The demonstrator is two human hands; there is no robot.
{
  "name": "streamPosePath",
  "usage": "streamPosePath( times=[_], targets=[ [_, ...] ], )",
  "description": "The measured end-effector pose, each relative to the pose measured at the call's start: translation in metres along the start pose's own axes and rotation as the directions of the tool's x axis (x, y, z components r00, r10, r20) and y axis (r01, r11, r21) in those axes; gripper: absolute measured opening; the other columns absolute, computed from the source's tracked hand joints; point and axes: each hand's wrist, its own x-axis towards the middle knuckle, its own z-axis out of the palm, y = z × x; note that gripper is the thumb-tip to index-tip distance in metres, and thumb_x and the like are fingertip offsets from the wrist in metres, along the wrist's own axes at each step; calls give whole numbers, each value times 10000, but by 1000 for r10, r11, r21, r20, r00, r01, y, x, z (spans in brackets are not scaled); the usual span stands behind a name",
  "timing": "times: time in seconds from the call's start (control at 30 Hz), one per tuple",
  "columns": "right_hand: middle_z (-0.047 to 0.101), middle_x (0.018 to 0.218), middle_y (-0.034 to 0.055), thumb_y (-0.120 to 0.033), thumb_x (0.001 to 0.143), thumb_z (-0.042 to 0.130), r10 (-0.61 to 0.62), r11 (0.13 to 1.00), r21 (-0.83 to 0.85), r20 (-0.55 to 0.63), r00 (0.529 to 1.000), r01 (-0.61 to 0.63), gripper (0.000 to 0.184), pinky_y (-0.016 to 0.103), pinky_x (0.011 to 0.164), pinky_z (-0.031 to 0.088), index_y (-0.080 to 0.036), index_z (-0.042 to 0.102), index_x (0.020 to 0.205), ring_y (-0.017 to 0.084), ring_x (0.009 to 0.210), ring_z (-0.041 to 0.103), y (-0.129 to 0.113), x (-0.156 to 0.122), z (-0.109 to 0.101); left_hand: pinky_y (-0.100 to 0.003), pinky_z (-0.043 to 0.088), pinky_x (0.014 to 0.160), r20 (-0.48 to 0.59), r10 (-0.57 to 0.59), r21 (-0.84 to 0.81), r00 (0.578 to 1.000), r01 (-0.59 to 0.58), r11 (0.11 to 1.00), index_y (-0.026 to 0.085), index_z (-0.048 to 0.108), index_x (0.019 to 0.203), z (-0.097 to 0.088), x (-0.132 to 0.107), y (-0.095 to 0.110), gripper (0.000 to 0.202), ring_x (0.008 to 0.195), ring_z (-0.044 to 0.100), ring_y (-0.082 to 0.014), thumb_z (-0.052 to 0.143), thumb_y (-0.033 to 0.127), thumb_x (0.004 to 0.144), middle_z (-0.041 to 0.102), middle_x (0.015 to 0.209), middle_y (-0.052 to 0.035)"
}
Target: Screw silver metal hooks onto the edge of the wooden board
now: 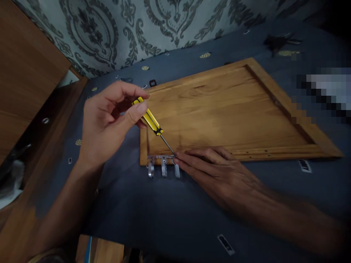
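My left hand (109, 118) is closed around the yellow and black handle of a screwdriver (152, 120), with thumb and fingers pinching its upper part. The shaft slants down to the right, its tip at the right end of a metal hook rail (156, 157). Three curved silver hooks hang from this rail over the near edge of a framed wooden panel (208, 113). Pressed together, the fingers of my right hand (216, 166) reach the screwdriver tip and the rail's end. Whatever lies between those fingertips is hidden.
The panel lies on a dark blue patterned cloth (153, 219). Patterned wallpaper (175, 22) rises behind it, and a wooden cabinet (30, 54) stands at left. A dark tool-like object (276, 42) lies at the far right. A wooden piece (106, 250) shows at the bottom.
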Motion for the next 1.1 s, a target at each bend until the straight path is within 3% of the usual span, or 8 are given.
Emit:
streamPosePath(
  times=[0.33, 0.6, 0.83, 0.93, 1.1],
  targets=[
    [692, 1404, 112, -64, 990, 411, 7, 1000, -3, 16, 1000, -7, 447, 439, 885, 537, -124, 645, 1366, 280, 1172, 652, 0, -1, 0, -168, 625, 509, -6, 28, 83, 1000, -28, 996, 130, 764, 1006, 3, -3, 6, 119, 608, 687, -77, 785, 176, 898, 688, 782, 3],
    [694, 1402, 108, -67, 1007, 401, 3, 1000, -16, -14, 1000, -3, 430, 410, 905, 517, -107, 640, 1362, 259, 1175, 641, 1, -1, 2, -166, 603, 558, 42, 66, 22, 997, -67, 998, 110, 747, 1072, 5, -4, 4, 162, 683, 685, -87, 740, 100, 910, 687, 842, -20],
    [715, 1370, 93, -53, 986, 427, 11, 999, -38, -14, 1000, -11, 423, 407, 932, 519, -102, 658, 1337, 254, 1186, 623, -1, 0, 1, -164, 523, 589, -29, 12, 70, 1000, -10, 997, 178, 745, 1094, 20, -9, 11, 360, 777, 650, -100, 902, 198, 770, 669, 896, 2],
    [720, 1361, 96, -46, 972, 423, 5, 999, -33, -13, 1000, -6, 441, 402, 930, 526, -107, 662, 1338, 253, 1186, 626, 0, 1, 0, -209, 537, 596, -52, 14, 89, 999, -9, 996, 224, 759, 1078, 25, -12, 18, 337, 746, 646, -115, 902, 223, 772, 674, 873, 6],
    [737, 1328, 108, -38, 959, 443, 11, 1000, -28, -9, 1000, -11, 456, 406, 890, 539, -122, 666, 1347, 254, 1151, 646, 0, 2, -2, -238, 618, 695, -35, -21, 68, 999, 23, 997, 204, 730, 1151, 27, -13, 26, 428, 811, 713, -135, 913, 223, 764, 737, 895, -7]
  ],
)
